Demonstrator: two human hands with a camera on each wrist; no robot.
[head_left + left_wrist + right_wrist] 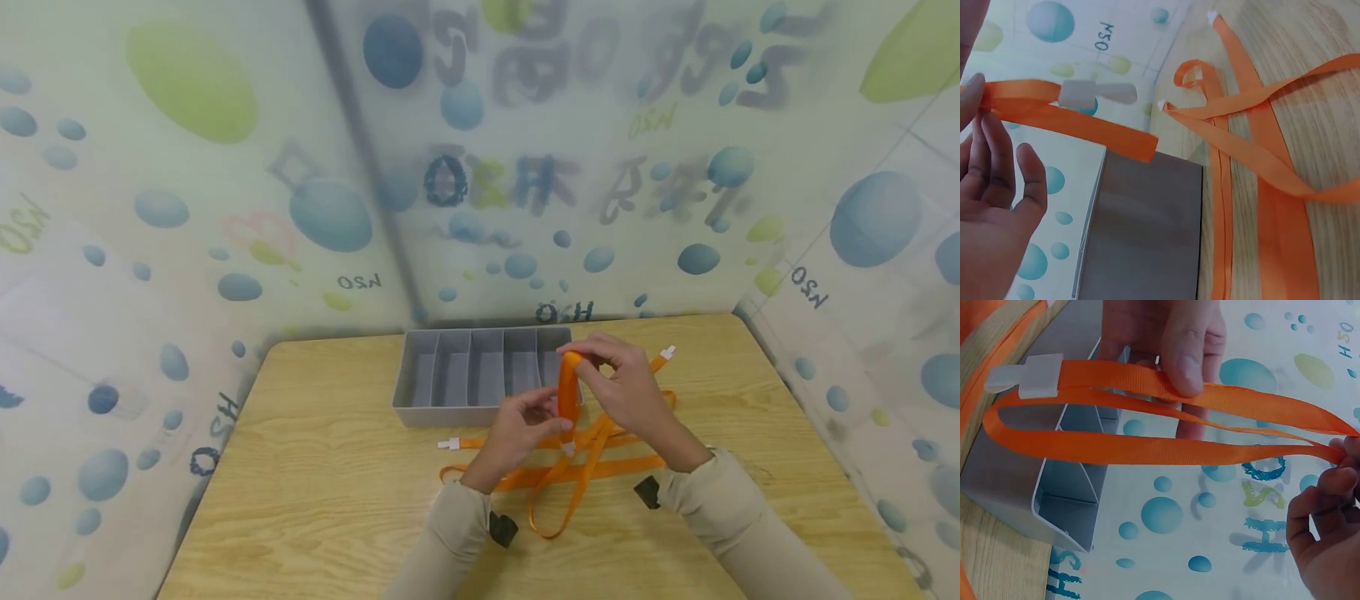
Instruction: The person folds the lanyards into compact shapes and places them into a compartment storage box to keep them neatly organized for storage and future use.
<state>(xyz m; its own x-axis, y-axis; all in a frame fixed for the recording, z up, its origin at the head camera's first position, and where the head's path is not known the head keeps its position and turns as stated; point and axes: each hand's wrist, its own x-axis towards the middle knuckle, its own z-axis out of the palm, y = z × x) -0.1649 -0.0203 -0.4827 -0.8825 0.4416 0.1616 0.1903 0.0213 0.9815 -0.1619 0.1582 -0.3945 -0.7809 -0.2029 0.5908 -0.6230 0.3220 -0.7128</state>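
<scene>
Above the table, both hands hold a folded orange lanyard (568,390). My right hand (621,385) pinches the top fold between thumb and fingers. Lower on the loops, my left hand (517,429) grips the strap, its thumb (1190,372) lying across the ribbon in the right wrist view. A white plastic clip (1041,376) sticks out past the left hand, beside the rounded lower end of the loop. More orange lanyards (600,471) lie loosely crossed on the table under the hands, some with white clips (450,443) at their ends.
A grey tray (442,417) with several compartments stands at the back of the wooden table (315,467), just behind the hands. A patterned curtain (300,275) with blue and green dots encloses the table at the back and sides. Dark straps (502,528) hang at the cuffs.
</scene>
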